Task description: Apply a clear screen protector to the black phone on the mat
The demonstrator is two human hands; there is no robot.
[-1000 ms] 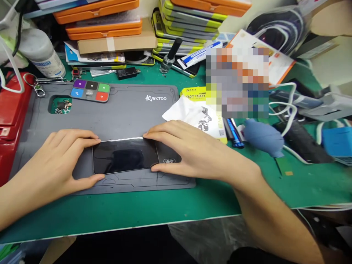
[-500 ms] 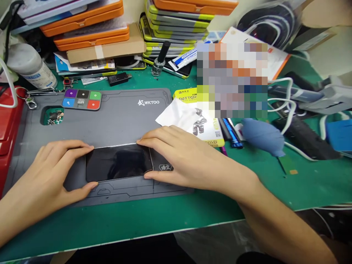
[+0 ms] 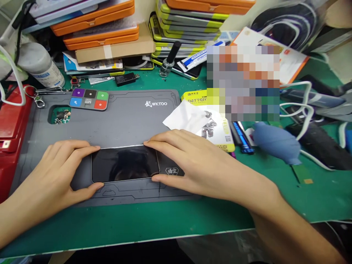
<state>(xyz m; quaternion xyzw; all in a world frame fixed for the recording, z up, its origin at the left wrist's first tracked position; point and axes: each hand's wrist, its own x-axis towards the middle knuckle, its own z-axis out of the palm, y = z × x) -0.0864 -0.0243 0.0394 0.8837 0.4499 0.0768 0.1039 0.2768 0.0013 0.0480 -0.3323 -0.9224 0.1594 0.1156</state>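
A smartphone (image 3: 123,163) with a dark, glossy screen lies face up on a grey work mat (image 3: 123,119). My left hand (image 3: 60,172) grips its left end, fingertips on the far edge and thumb on the near edge. At the other end, my right hand (image 3: 189,165) holds it the same way, thumb at the near corner. A small plate with coloured squares (image 3: 88,99) rests on the mat's far left part. White paper (image 3: 184,116) lies beyond my right hand, over a yellow and white battery package (image 3: 220,137).
Stacked orange cases (image 3: 104,40) and yellow-grey cases (image 3: 189,27) stand at the back. A small glass bottle (image 3: 167,66) is before them. To the right lie a blue air blower (image 3: 276,141) and white cables. A red box (image 3: 12,135) borders the mat's left side.
The whole view has shifted, so everything appears slightly further right. Both hands keep their hold on the smartphone, which stays in place on the mat.
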